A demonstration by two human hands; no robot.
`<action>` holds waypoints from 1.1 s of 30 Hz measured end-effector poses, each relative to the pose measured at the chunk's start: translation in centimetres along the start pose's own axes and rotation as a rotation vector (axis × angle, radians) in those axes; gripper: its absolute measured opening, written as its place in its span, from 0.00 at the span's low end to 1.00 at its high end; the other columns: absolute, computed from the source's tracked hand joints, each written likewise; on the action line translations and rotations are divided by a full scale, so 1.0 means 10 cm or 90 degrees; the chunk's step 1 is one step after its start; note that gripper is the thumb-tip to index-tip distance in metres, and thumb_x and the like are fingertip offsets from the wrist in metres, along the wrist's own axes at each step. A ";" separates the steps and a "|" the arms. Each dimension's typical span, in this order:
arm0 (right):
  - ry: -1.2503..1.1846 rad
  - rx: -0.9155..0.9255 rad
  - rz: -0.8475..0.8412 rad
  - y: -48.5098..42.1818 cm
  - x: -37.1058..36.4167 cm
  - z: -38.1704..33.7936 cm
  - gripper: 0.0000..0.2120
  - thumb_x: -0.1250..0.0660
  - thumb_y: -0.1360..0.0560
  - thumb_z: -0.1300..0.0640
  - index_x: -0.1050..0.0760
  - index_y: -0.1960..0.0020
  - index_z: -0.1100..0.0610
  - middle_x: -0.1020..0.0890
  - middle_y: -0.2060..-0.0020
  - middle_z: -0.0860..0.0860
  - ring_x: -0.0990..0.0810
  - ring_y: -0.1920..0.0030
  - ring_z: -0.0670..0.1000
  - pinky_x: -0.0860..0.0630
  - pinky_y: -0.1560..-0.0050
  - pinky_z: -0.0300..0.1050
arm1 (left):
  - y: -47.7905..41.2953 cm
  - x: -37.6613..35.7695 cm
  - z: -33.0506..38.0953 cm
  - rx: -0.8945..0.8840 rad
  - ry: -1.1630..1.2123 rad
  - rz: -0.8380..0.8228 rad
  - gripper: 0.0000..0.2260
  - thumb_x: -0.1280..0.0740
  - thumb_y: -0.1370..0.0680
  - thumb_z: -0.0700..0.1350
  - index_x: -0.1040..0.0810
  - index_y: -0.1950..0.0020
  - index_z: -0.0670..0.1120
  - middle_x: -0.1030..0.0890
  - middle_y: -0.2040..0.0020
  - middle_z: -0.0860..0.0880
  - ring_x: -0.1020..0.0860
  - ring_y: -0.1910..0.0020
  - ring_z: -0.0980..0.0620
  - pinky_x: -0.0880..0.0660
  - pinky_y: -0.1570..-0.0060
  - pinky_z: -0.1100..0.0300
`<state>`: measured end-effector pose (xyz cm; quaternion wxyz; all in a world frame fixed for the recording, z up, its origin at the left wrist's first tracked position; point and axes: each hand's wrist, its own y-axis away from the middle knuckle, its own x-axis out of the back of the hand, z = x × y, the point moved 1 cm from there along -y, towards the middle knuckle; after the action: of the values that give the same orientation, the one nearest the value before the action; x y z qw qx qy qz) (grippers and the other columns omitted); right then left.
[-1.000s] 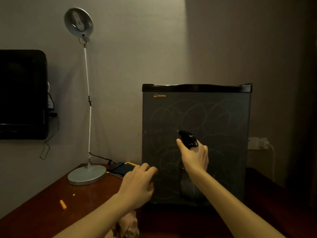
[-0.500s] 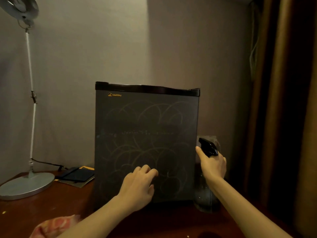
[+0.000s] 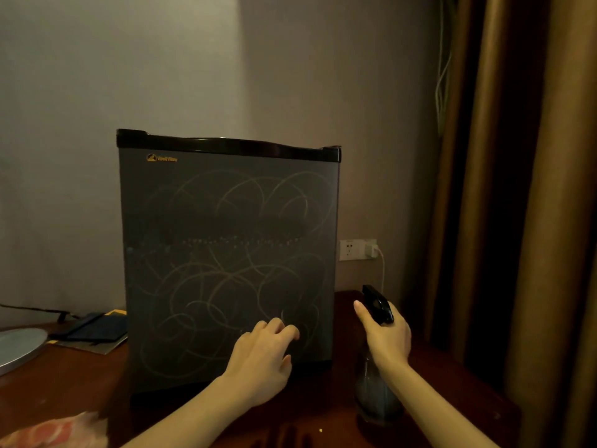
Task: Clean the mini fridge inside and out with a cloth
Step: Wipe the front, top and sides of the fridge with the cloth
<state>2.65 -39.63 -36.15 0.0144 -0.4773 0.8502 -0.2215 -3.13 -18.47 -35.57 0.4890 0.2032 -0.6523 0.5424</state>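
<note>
Mini fridge [image 3: 226, 253] sits on the surface [image 3: 64, 383], door closed, covered in scribbles. Our left hand [image 3: 261, 360] holds nothing, fingers loosely bent against the lower door. Our right hand [image 3: 387, 337] grips the spray bottle [image 3: 376, 399], upright just right of the fridge. Cloth [image 3: 48, 430] lies near-left on the surface.

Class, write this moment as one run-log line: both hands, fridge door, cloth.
left hand: empty, fingers by door | right hand: holds spray bottle right of fridge | mini fridge: door shut, scribbled, droplets | cloth: lower left, unheld
</note>
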 end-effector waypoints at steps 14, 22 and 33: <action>0.039 0.007 -0.003 -0.08 0.05 0.42 0.20 0.30 0.28 0.43 0.27 0.40 0.50 0.22 0.49 0.50 0.26 0.42 0.54 0.27 0.43 0.53 | -0.03 -0.42 0.03 0.003 0.010 -0.040 0.18 0.38 0.21 0.48 0.34 0.32 0.56 0.30 0.36 0.55 0.30 0.41 0.55 0.26 0.47 0.60; 0.123 -0.021 0.030 0.11 0.19 0.43 0.33 0.25 0.31 0.49 0.36 0.32 0.57 0.29 0.35 0.56 0.33 0.33 0.57 0.32 0.37 0.54 | 0.09 -0.42 0.02 0.012 -0.001 -0.043 0.19 0.38 0.21 0.49 0.34 0.31 0.56 0.30 0.37 0.55 0.29 0.41 0.55 0.25 0.48 0.60; 0.242 0.070 0.058 0.97 -0.11 0.13 0.30 0.25 0.32 0.51 0.36 0.36 0.58 0.32 0.37 0.58 0.32 0.38 0.56 0.29 0.46 0.48 | 0.54 -0.16 -0.18 0.054 -0.038 -0.033 0.18 0.38 0.21 0.48 0.34 0.31 0.55 0.30 0.37 0.54 0.30 0.42 0.55 0.30 0.51 0.63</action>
<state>-4.24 -34.88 -41.26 -0.1104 -0.3866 0.8451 -0.3525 -5.99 -15.50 -39.78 0.4742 0.2567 -0.6373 0.5506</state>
